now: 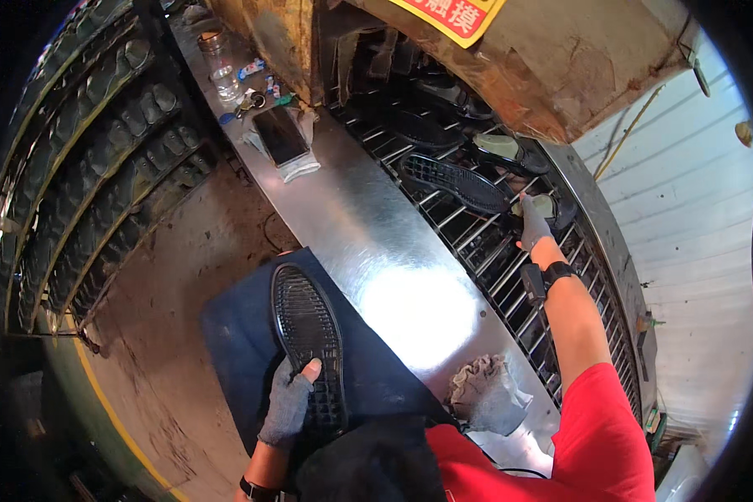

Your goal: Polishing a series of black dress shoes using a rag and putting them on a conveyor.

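One sole (301,305) is held tread up at 7 o'clock by the left hand (286,403), its thumb laid across the tread. The right hand (536,224) is extended over one rack (510,297) to 3 o'clock, beside one of two pale-topped shoes (502,148); its grip cannot be determined. One tread-up outsole (456,181) is positioned at 2 o'clock, one phone (279,134) at 11.
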`<control>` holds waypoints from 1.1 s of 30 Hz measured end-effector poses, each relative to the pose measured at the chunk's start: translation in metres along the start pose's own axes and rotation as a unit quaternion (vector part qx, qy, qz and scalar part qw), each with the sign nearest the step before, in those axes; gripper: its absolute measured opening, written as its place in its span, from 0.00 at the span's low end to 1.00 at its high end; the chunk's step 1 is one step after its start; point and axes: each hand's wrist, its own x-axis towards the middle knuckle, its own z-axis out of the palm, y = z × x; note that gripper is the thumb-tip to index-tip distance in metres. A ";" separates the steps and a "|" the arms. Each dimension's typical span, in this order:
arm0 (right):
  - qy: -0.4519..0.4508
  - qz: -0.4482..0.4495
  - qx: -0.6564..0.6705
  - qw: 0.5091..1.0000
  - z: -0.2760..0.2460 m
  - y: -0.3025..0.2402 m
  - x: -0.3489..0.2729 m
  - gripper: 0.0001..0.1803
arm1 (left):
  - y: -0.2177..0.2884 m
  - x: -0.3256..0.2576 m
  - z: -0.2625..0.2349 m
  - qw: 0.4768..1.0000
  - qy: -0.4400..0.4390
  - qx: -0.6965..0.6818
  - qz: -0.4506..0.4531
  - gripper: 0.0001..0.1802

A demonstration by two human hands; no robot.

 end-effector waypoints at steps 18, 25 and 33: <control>-0.440 -0.027 0.342 0.830 -0.088 0.159 -0.224 0.56 | 0.045 0.012 0.006 0.946 -0.094 0.074 0.302 0.29; -0.591 -0.213 0.006 0.778 -0.021 0.113 -0.383 0.73 | 0.068 0.035 0.040 0.953 -0.065 -0.051 0.290 0.41; -0.653 -0.049 0.127 0.745 0.033 0.075 -0.431 0.36 | 0.075 0.003 0.023 0.894 -0.206 -0.314 0.243 0.40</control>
